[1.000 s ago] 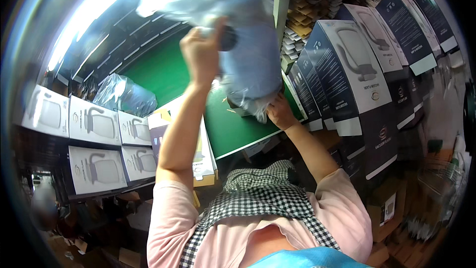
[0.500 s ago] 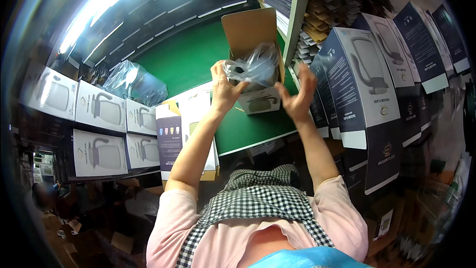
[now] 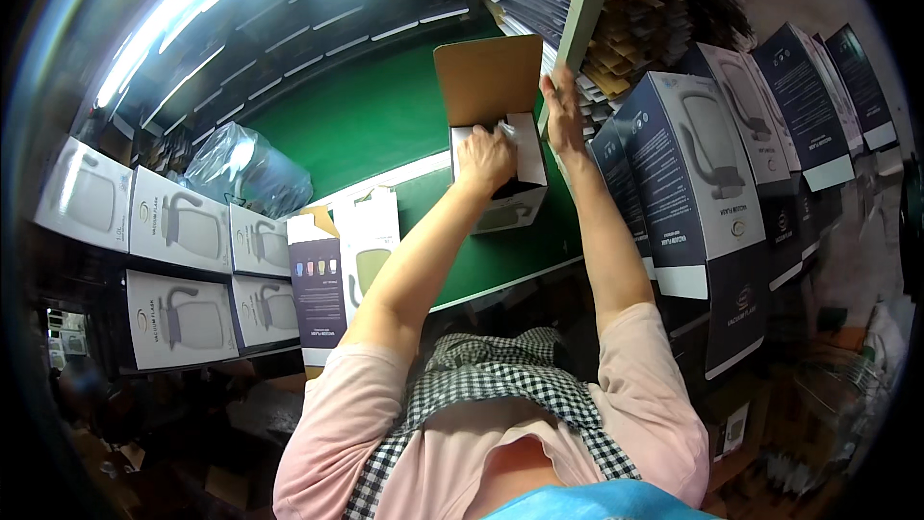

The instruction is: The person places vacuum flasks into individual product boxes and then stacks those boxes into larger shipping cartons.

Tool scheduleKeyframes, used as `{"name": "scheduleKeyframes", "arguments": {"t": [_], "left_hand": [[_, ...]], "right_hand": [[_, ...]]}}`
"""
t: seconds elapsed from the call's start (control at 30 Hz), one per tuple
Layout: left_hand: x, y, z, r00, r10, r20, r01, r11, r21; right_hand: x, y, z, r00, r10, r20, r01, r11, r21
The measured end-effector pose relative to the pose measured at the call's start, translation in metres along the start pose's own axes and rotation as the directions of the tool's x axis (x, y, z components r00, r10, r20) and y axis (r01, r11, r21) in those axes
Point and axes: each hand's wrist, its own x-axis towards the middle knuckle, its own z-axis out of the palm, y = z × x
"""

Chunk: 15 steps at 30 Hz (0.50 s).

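An open carton (image 3: 523, 204) stands on the green table, its brown-lined lid flap (image 3: 489, 80) raised at the back. My left hand (image 3: 488, 159) reaches into its top, fingers curled down. A bit of clear plastic bag (image 3: 509, 128) pokes up beside those fingers; whatever else lies inside is hidden by the hand. My right hand (image 3: 565, 114) is raised just right of the carton, near a pale upright post (image 3: 588, 5), fingers stretched and holding nothing.
Flattened printed cartons (image 3: 371, 246) lie left of my left forearm. Farther left are stacked white flask boxes (image 3: 195, 221) and a clear plastic bundle (image 3: 248, 171) on the green tabletop (image 3: 371, 106). Tall dark-and-white cartons (image 3: 695, 159) line the right, below stacked folded cardboard (image 3: 626, 19).
My left hand has moved from the bag's edge down into the carton, and the bunched bag has sunk mostly out of sight. My right hand has risen along the carton's right side.
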Motion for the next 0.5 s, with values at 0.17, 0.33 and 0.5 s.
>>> {"name": "scheduleKeyframes", "arguments": {"t": [0.17,0.33,0.5], "left_hand": [[-0.003,-0.024,-0.028,0.959,0.003,0.284,0.124,0.895,-0.428],[-0.096,-0.096,-0.041,0.991,0.063,0.115,0.128,-0.264,-0.956],[-0.090,-0.065,-0.084,0.917,0.046,0.395,0.395,-0.213,-0.893]], "right_hand": [[-0.019,-0.001,-0.038,0.804,0.112,0.584,-0.366,0.867,0.338],[-0.057,-0.020,-0.065,0.704,0.102,0.703,-0.337,0.919,0.205],[-0.057,-0.018,-0.076,0.593,0.089,0.800,-0.255,0.963,0.082]]}}
